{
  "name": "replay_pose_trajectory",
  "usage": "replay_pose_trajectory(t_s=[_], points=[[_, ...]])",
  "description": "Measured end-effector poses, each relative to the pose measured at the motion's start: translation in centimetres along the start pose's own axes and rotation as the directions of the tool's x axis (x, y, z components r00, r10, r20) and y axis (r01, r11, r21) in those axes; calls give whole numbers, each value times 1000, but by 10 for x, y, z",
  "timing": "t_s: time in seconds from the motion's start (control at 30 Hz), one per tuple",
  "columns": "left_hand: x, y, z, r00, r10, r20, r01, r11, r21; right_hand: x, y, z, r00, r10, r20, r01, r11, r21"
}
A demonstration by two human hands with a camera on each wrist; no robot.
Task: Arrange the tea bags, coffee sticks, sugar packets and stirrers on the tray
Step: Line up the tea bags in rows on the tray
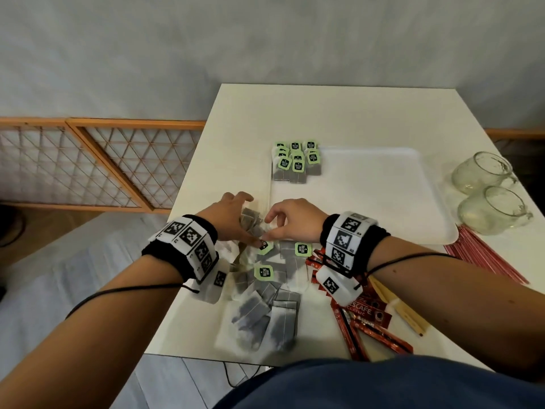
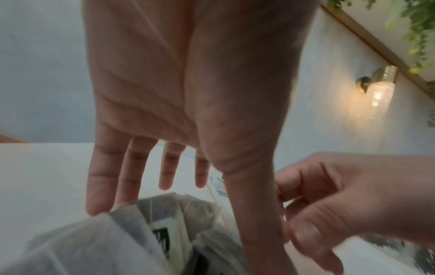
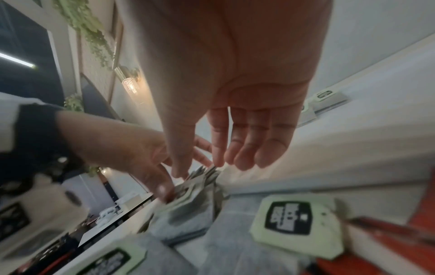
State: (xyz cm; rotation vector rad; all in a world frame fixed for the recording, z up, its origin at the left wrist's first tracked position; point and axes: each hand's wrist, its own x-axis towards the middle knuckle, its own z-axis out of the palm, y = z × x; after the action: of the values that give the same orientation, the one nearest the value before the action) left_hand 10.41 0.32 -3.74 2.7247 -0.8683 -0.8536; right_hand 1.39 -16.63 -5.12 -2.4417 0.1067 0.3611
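A small stack of tea bags (image 1: 250,222) is being gathered on the white table (image 1: 339,113), just off the near left corner of the tray (image 1: 383,187), as a person works through the loose tea bags (image 1: 265,290) lying nearer the table's front edge. The left hand (image 1: 230,216) is cupping the stack, fingers on its far side and thumb pressing its near side; the right hand (image 1: 290,219) is hovering alongside with fingers loosely curled, and whether its fingertips are pinching a bag or tag cannot be told. A neat group of tea bags (image 1: 296,162) is already lying in the tray's far left corner. Coffee sticks (image 1: 362,317), brown sugar packets (image 1: 410,314) and red stirrers (image 1: 483,258) are waiting on the table to the right, beside two glass mugs (image 1: 489,193).

Squaring the edges and tucking in the tags before lifting would likely be keeping the stack from fanning apart.

Both wrist views are blurring, the hands are covering most of the stack, and the right wristband is hiding part of the coffee sticks.
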Motion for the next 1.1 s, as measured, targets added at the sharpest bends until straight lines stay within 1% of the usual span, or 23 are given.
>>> replay_pose_trajectory(t_s=[0.07, 0.13, 0.2, 0.33, 0.43, 0.53, 0.63, 0.73, 0.83, 0.9, 0.97, 1.03, 1.1], points=[[4, -2, -6, 999, 17, 43, -16, 999, -30, 2, -8, 5, 1000, -10, 25, 13, 993, -119], [8, -2, -9, 997, 40, 70, -38, 999, -33, 4, -14, 9, 998, -20, 60, 35, 966, -258], [13, -2, -10, 996, 69, 63, -68, 998, -14, 6, -17, 13, 997, -30, 77, 56, 934, -354], [20, 1, -6, 991, 123, 58, -125, 991, 38, 9, -18, 11, 997, -47, 69, 70, 921, -383], [22, 2, -5, 991, 114, 66, -116, 993, 28, 11, -17, 13, 995, -35, 98, 68, 929, -363], [23, 2, -6, 992, 89, 87, -94, 994, 57, 12, -17, 16, 993, -25, 114, 62, 939, -338], [21, 0, -10, 990, 99, 100, -104, 994, 40, 9, -13, 14, 994, -24, 104, 50, 965, -256], [17, 0, -17, 989, 116, 90, -113, 993, -38, 3, -9, 10, 994, -15, 104, 27, 993, -114], [13, 4, -26, 991, 120, 58, -112, 987, -114, -6, -4, -5, 995, 24, 100, -21, 999, -25], [11, 8, -32, 991, 134, 20, -128, 973, -191, -11, 2, -21, 994, 35, 100, -46, 993, 108], [10, 13, -38, 990, 143, -7, -140, 951, -277, -19, 9, -38, 994, 35, 100, -61, 960, 275], [7, 21, -41, 986, 164, -14, -157, 911, -381, -27, 15, -52, 997, 37, 70, -64, 901, 430], [2, 34, -41, 977, 211, 5, -174, 820, -544, -33, 21, -61, 997, 55, 48, -72, 821, 566]])
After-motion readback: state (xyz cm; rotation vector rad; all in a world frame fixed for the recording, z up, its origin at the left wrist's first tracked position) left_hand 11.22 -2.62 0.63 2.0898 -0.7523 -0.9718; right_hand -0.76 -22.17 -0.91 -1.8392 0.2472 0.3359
